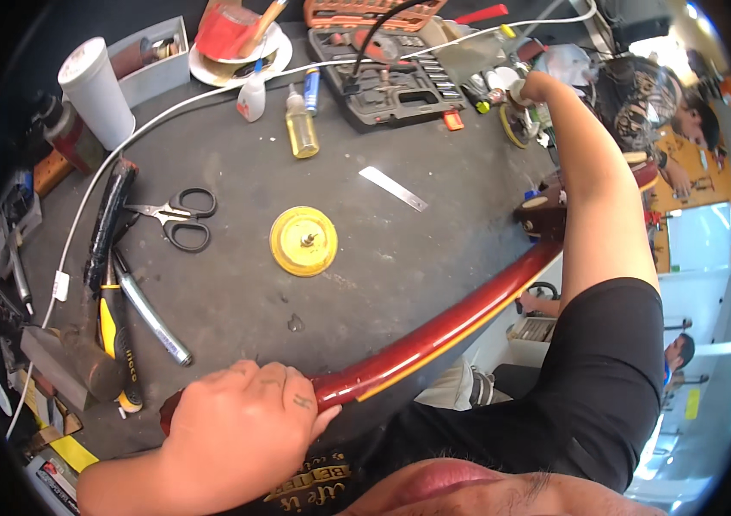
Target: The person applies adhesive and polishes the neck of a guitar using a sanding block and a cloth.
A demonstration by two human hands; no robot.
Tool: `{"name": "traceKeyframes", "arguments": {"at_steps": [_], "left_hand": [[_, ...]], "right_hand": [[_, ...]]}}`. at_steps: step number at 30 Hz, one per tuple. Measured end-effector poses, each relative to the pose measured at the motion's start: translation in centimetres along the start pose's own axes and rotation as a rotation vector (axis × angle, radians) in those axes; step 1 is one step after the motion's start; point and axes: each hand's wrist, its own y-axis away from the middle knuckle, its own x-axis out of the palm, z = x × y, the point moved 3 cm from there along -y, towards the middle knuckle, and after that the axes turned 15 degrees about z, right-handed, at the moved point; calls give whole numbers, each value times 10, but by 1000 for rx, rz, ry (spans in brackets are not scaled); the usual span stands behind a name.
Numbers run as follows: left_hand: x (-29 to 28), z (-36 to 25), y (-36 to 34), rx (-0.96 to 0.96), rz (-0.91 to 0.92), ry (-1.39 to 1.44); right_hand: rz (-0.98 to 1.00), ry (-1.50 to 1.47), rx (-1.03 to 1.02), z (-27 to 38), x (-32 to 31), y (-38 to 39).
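Observation:
My left hand (245,430) is closed round one end of a glossy dark red guitar neck (434,337) with a yellow strip along its edge. The neck slants up to the right along the front of the grey worktable (236,301). Its far end meets a dark red body (546,211), partly hidden behind my right forearm. At the far right of the table, my right hand (541,88) is stretched out with its fingers curled. A yellow-rimmed disc (516,129) and a pale object lie against it; what the fingers hold is too small to make out.
A yellow disc with a central stud (304,242), black-handled scissors (185,217) and a steel ruler (393,188) lie mid-table. Behind stand an oil bottle (302,129) and an open socket set (391,82). A white cable (159,112) crosses the table. Other people are at the right.

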Motion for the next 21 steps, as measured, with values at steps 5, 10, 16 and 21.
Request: {"name": "traceKeyframes", "arguments": {"at_steps": [5,10,16,21], "left_hand": [[2,2,0,-9,2,42],[-1,2,-3,-26,-23,-3],[2,3,-4,23,-87,-6],[0,3,-1,-2,-20,-5]], "right_hand": [[-12,157,53,15,30,-28],[-111,161,-71,55,-12,-26],[-254,-246,-71,54,-4,-54],[-127,-464,-105,34,29,-87]]}}
